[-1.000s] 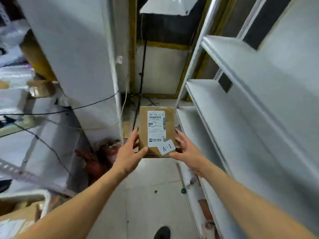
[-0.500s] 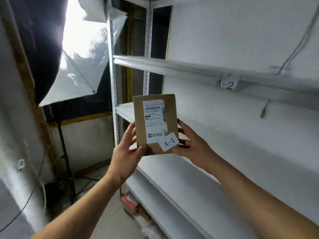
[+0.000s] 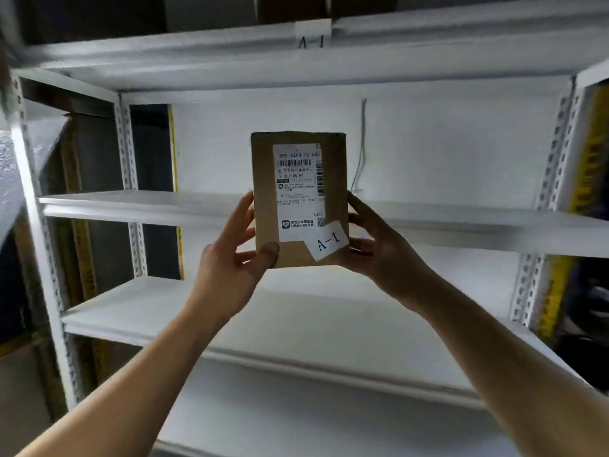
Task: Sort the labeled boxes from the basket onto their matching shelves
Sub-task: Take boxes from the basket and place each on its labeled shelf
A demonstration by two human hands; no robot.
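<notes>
Both hands, left hand (image 3: 227,272) and right hand (image 3: 379,255), pinched the box (image 3: 298,199); the A-1 shelf (image 3: 311,39) sat at 12 o'clock, so lifting could make it slip

Matt brown cardboard box (image 3: 298,199), paper labels; shelves (image 3: 204,206) look like white painted metal.

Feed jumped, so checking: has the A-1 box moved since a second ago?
Yes. The A-1 box, gripped by left hand and right hand, rose from floor level toward the A-1 shelf tag.
</notes>
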